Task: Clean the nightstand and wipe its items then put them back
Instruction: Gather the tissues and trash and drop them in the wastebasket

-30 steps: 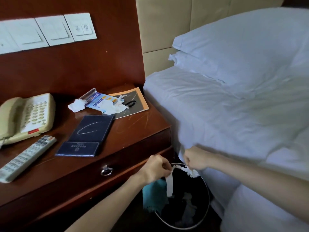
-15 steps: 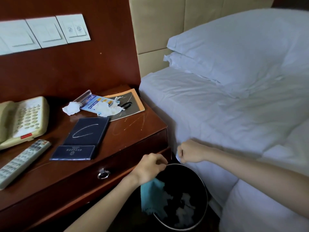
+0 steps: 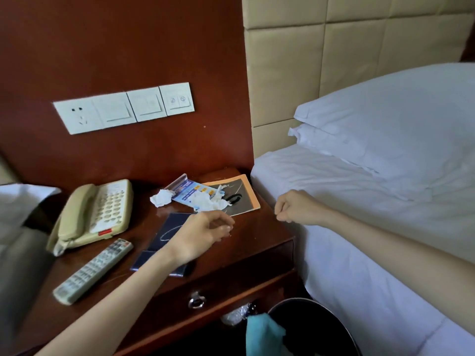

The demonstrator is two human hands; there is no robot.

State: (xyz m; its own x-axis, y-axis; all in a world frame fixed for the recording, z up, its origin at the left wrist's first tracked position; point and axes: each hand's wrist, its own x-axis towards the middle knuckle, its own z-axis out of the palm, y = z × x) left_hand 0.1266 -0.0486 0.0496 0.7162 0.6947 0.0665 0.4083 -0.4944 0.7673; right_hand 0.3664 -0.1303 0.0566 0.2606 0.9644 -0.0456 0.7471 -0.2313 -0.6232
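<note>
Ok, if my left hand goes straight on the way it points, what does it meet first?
Most likely the crumpled tissue on the orange booklet, just beyond the left hand; depth is unclear.

Nightstand red-brown. Telephone beige. Folder navy with white oval line. Booklet orange-edged, 1 o'clock. Cloth teal, 5 o'clock.

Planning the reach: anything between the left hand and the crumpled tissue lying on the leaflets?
Nothing visible. The left hand is over the dark folder; the crumpled tissue lies just beyond its fingers, on the blue leaflet.
</note>
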